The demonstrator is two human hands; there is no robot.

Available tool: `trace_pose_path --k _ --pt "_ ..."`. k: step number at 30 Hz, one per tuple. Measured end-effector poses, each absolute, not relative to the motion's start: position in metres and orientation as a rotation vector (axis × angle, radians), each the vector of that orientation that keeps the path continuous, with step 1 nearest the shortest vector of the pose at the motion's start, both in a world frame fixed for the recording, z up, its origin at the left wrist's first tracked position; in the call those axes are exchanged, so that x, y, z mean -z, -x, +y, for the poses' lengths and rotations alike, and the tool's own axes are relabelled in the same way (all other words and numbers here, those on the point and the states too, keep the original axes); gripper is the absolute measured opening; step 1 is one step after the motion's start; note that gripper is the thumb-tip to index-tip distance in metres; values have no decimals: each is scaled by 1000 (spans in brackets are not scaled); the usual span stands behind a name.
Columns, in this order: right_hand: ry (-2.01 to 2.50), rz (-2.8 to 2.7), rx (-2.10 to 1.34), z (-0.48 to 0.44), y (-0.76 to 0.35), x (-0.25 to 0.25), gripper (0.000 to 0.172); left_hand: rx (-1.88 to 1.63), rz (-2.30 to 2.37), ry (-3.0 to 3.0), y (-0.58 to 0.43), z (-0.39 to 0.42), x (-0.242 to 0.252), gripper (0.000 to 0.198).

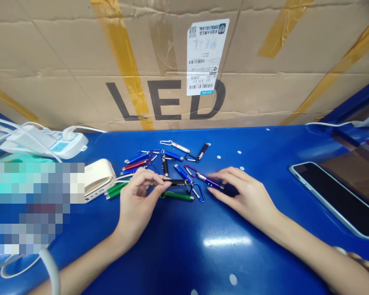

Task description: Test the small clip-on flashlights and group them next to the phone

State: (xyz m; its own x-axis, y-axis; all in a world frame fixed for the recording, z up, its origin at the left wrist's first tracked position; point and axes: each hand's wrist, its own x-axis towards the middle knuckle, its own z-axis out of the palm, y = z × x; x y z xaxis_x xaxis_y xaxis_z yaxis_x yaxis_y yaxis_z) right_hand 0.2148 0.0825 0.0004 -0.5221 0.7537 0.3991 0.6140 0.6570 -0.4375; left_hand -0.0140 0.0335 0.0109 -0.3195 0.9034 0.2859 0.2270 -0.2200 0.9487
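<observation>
From here I see a creased brown cardboard box (74, 53), yellow-taped and printed "LED", behind a glossy blue table (178, 262). Its white paper label (199, 73) hangs upside down. The left hand (137, 205) pinches a slim black cylinder (176, 182) by thumb and fingertips. The right hand's (246, 192) fingers part around a shiny purple cylinder's (208, 180) end, beside a blue cylinder (183, 173); whether gripping, I can't tell.

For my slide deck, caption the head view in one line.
Left hand holds a black tube, right hand at a purple tube, over a blue surface.
</observation>
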Motion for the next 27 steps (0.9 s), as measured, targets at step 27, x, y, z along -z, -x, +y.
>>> trace_pose_path --k 27 --pt "703 -2298 -609 67 -200 -3 17 -1167 1284 -1106 1 27 -7 21"
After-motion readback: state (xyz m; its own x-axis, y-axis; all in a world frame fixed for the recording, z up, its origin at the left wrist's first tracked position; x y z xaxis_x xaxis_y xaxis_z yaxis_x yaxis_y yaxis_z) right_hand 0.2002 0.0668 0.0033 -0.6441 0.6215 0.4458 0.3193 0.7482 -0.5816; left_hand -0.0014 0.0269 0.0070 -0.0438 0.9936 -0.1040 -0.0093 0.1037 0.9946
